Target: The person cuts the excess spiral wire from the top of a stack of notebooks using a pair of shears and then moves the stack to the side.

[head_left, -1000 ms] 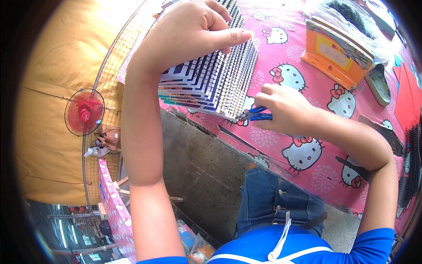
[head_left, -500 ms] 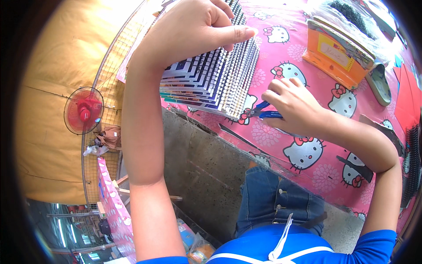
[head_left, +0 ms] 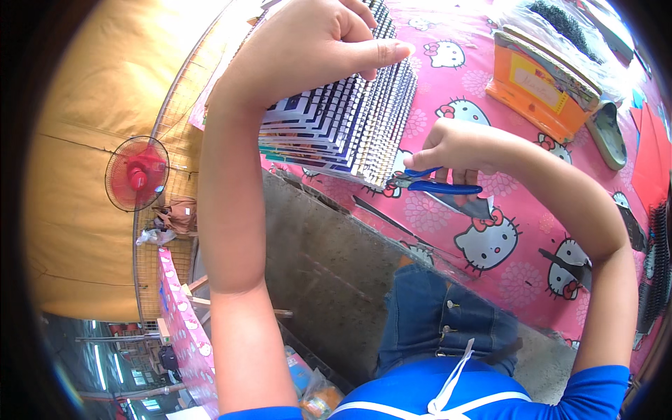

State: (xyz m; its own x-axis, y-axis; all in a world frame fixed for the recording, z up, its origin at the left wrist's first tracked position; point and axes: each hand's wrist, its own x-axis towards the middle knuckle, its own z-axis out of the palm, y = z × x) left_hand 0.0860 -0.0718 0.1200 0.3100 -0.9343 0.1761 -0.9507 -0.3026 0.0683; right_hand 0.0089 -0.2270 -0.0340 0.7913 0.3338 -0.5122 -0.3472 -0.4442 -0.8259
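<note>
1. Since a second ago, the right hand (head_left: 455, 145) has slid a little away from the stack of notebooks (head_left: 336, 126), and the blue pliers (head_left: 437, 183) now lie flatter under it.
2. Those pliers have blue handles and a small dark metal nose.
3. Their long side runs left to right across the table, with the nose pointing left at the wire edge of the stack and the handles pointing right.
4. Fingers of the right hand are curled shut around the blue handles, so the pliers sit just above the pink cloth (head_left: 511, 238), near the table's front edge.
5. Many thin notebooks make up the stack, one on top of another, stepped like stairs.
6. Each notebook has a silver wire spiral along one side, and all the spirals face the pliers.
7. Dark blue and white covers show along the stepped edges.
8. On top of the stack, the left hand (head_left: 308, 49) presses down, with the thumb stretched along the spirals and the fingers bent closed on the books.
9. Cartoon cats and flowers cover the pink cloth.
10. An orange box (head_left: 539, 91) stands farther back on the right.
11. Far to the left, behind a wire fence, stands a red fan (head_left: 136, 173).
</note>
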